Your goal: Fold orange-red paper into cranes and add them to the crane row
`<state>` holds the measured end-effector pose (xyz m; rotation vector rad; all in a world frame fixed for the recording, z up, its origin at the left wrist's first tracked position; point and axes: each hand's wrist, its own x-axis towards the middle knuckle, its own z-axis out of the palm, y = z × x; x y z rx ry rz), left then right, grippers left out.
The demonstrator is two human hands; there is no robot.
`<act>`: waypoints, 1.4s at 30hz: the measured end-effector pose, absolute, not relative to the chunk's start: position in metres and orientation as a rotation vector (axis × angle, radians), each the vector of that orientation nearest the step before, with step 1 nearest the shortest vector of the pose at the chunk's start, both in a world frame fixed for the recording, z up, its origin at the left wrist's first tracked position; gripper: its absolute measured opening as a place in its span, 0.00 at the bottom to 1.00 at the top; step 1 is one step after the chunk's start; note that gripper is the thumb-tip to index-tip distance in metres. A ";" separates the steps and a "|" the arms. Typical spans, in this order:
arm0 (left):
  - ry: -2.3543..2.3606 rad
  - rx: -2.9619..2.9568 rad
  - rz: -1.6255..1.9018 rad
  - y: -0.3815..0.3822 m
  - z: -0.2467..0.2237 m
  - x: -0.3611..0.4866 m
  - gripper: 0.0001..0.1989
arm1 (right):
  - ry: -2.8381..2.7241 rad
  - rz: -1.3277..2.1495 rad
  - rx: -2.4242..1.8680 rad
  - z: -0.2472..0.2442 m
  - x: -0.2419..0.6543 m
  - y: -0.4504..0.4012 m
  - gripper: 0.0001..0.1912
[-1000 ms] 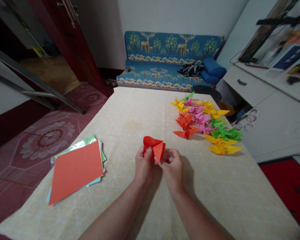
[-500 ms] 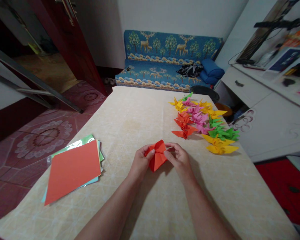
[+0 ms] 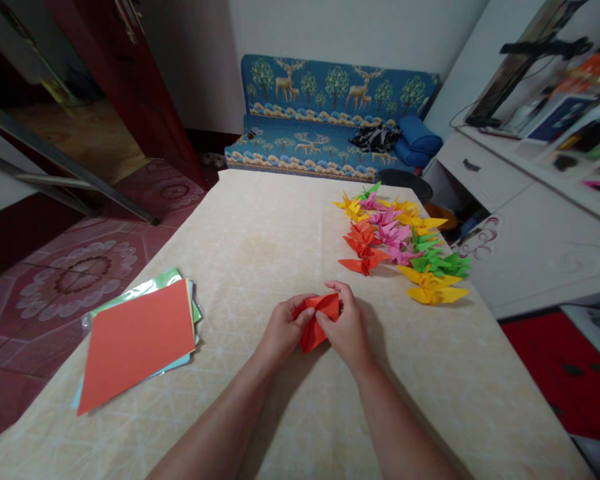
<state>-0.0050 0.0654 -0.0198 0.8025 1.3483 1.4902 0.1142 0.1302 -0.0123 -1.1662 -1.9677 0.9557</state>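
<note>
Both hands hold a partly folded piece of red origami paper (image 3: 314, 335) over the middle of the table. My left hand (image 3: 287, 325) pinches its left side, thumb on top. From the right, my right hand (image 3: 346, 327) grips it with the thumb pressed near the centre crease and the fingers behind the far edge. The two thumbs nearly meet. Fingers and thumbs cover part of the folds.
Left on the tablecloth (image 3: 260, 207) lies a stack of coloured paper (image 3: 140, 343), red on top. Several folded paper cranes (image 3: 393, 233) in red, pink, yellow and green stand at the right. Beyond is a blue sofa (image 3: 300, 127); a white cabinet (image 3: 530, 227) is at right.
My right thumb has moved inward to the paper's centre, close to the left thumb. The upright rounded flap at the top has folded down, and the paper sits slightly lower. The view has shifted slightly.
</note>
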 end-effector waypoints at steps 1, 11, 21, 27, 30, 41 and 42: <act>1.361 0.789 1.504 0.065 -0.020 -0.005 0.12 | -2.001 0.889 -1.152 -0.014 0.114 0.130 0.29; 1.299 0.713 1.538 0.066 -0.014 -0.002 0.12 | -2.140 0.477 -1.130 -0.015 0.112 0.123 0.34; 1.320 0.817 1.461 0.065 -0.014 -0.003 0.12 | -2.064 0.661 -1.210 -0.016 0.112 0.124 0.41; 1.312 0.766 1.483 0.065 -0.018 -0.002 0.13 | -1.953 0.749 -1.193 -0.019 0.111 0.122 0.32; 1.345 0.737 1.514 0.065 -0.018 0.000 0.15 | -1.884 0.857 -1.206 -0.019 0.110 0.122 0.26; 1.410 0.709 1.569 0.063 -0.018 0.004 0.16 | -1.851 1.004 -1.211 -0.020 0.113 0.125 0.03; 1.412 0.706 1.571 0.063 -0.017 0.004 0.16 | -1.846 1.012 -1.203 -0.021 0.113 0.125 0.02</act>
